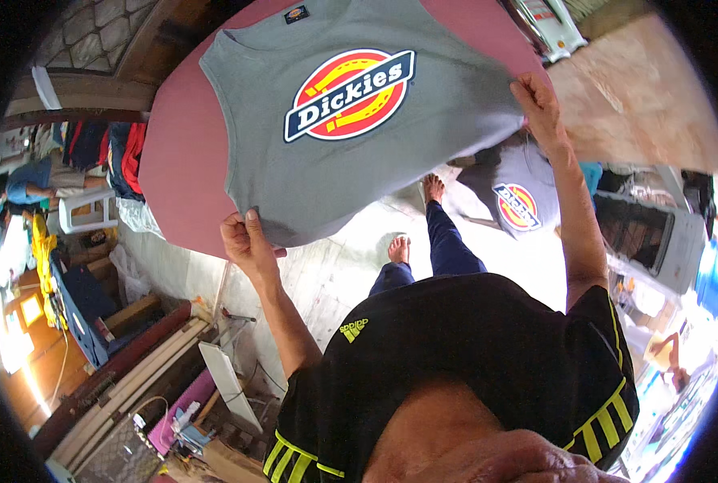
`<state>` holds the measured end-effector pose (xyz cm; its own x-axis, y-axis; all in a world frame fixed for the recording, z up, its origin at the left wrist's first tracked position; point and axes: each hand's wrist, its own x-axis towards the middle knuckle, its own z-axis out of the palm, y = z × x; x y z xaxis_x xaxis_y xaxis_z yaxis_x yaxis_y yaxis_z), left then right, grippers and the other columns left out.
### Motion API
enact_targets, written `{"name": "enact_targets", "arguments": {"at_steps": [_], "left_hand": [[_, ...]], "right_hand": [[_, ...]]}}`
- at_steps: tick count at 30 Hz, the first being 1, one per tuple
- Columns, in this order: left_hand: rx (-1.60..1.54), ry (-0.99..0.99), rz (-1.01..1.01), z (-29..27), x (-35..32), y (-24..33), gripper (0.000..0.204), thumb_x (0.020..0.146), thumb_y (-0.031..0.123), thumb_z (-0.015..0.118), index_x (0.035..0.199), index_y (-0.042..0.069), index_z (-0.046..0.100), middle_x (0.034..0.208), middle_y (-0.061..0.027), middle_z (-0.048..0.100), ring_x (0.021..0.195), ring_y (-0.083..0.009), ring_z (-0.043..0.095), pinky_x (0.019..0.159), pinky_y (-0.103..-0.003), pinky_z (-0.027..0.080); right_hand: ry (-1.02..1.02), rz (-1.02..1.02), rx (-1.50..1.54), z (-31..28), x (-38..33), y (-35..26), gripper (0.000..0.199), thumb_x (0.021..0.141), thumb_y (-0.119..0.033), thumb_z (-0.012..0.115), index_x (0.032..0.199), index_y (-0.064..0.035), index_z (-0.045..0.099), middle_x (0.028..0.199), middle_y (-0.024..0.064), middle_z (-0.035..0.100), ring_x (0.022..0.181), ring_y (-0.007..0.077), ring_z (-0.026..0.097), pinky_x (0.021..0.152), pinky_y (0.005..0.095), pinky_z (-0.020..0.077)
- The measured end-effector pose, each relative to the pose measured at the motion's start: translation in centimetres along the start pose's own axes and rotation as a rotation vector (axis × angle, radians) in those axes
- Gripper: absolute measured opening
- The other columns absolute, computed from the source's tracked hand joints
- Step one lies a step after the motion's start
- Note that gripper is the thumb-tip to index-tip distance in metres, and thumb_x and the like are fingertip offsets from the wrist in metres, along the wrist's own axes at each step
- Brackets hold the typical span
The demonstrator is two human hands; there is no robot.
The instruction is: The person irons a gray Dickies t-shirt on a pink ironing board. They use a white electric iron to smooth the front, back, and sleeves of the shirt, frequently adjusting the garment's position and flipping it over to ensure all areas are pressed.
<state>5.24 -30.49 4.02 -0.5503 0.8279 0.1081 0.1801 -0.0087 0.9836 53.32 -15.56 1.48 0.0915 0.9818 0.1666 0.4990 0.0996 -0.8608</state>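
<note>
A pink desk (183,153) carried a grey shirt (294,177) with a round red, yellow and blue print, its collar toward the far edge and its hem hanging past the near edge. The shirt's long axis ran away from the person, collar to hem. The left hand (246,241) had its fingers closed on the hem's left corner; the right hand (536,101) pinched the hem's right corner, fingers shut on cloth. Both hands were equally near. A second grey shirt (516,189) lay on the floor (351,258) beyond the bare feet.
</note>
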Motion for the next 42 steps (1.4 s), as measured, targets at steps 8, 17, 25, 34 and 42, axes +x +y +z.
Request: {"name": "enact_targets", "arguments": {"at_steps": [8,17,25,34,42], "left_hand": [[-0.25,-0.36,0.148,-4.2,-1.1,5.7,0.018,0.095,0.001,0.064,0.111,0.004,0.057,0.098,-0.0029,0.06,0.084,-0.0092,0.055,0.086,-0.024,0.043],[-0.086,-0.827,0.024,3.2,-2.3,12.0,0.029,0.086,-0.002,0.069,0.115,0.0,0.067,0.102,-0.0031,0.061,0.079,-0.0076,0.053,0.073,-0.022,0.043],[0.468,-1.117,0.626,23.7,-8.0,2.6,0.019,0.084,0.0,0.067,0.102,0.004,0.071,0.089,-0.0099,0.068,0.074,-0.0214,0.064,0.069,-0.032,0.05],[0.181,-0.703,0.819,36.7,-13.6,-0.4,0.016,0.086,-0.002,0.067,0.1,0.002,0.072,0.092,-0.0095,0.069,0.082,-0.0218,0.068,0.074,-0.033,0.053],[0.341,-0.863,0.531,36.9,-18.4,-17.6,0.02,0.083,-0.007,0.064,0.095,0.005,0.075,0.095,-0.0045,0.069,0.084,-0.0143,0.067,0.073,-0.027,0.053]], "right_hand": [[0.205,0.212,0.418,-10.3,-20.3,-6.0,0.007,0.095,-0.007,0.063,0.1,-0.0102,0.059,0.081,-0.0095,0.048,0.069,0.0006,0.038,0.06,0.0205,0.0275],[0.487,0.325,0.587,-21.1,-39.6,-7.9,0.028,0.09,0.002,0.065,0.117,-0.002,0.063,0.113,0.0011,0.063,0.098,0.0071,0.056,0.086,0.0224,0.0434],[0.281,0.588,-0.253,-25.7,-38.6,6.4,0.026,0.088,-0.004,0.063,0.113,0.0,0.067,0.111,0.0094,0.07,0.098,0.0155,0.065,0.087,0.0293,0.0507],[0.651,0.356,-0.464,-31.1,-35.4,17.6,0.018,0.092,-0.013,0.067,0.107,-0.0039,0.07,0.1,0.0073,0.069,0.089,0.0154,0.064,0.076,0.0295,0.051],[0.6,0.534,-0.372,-21.3,-45.3,32.7,0.011,0.089,-0.008,0.067,0.099,-0.0051,0.072,0.098,0.0074,0.07,0.088,0.0173,0.065,0.072,0.0307,0.0514]]}}
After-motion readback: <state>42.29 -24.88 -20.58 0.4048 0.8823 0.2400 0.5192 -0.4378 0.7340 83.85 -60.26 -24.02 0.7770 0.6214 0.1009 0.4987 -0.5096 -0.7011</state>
